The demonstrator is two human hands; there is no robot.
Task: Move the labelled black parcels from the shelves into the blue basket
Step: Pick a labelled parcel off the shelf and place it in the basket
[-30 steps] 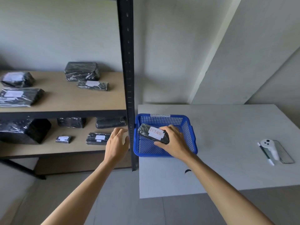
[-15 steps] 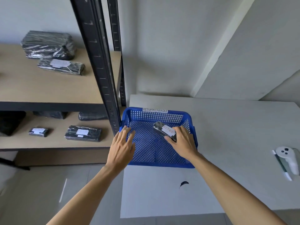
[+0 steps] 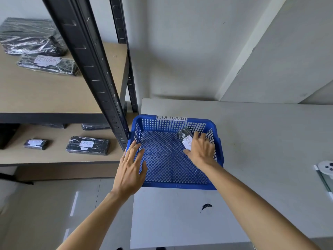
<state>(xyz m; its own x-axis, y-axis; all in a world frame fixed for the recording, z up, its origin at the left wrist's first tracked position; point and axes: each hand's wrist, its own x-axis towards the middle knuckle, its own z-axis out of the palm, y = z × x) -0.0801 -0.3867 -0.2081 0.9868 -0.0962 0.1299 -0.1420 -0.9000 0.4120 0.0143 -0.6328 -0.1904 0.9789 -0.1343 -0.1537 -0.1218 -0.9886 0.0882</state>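
A blue mesh basket (image 3: 171, 185) tagged "RETURN OVERDUE" stands on the grey table's near left corner. My right hand (image 3: 201, 150) reaches into its far right corner and is closed on a small black parcel (image 3: 184, 137) with a white "RETURN" label. My left hand (image 3: 131, 168) rests open, fingers spread, on the basket's left rim. More black wrapped parcels lie on the shelves: a labelled flat one (image 3: 48, 63) and a big bundle (image 3: 30, 37) on the upper shelf, a labelled one (image 3: 88, 146) and a small labelled one (image 3: 36, 143) on the lower shelf.
A black steel upright (image 3: 97, 73) of the shelf unit stands close to the basket's left side. The grey table (image 3: 270, 150) carries a white controller (image 3: 327, 167) at its right edge. Unlabelled dark parcels (image 3: 95, 126) sit at the back of the lower shelf. Pale tiled floor lies below.
My right hand has carried the labelled parcel deeper into the basket toward its far right corner. My left hand moved from beside the shelf onto the basket's left rim. The view came closer.
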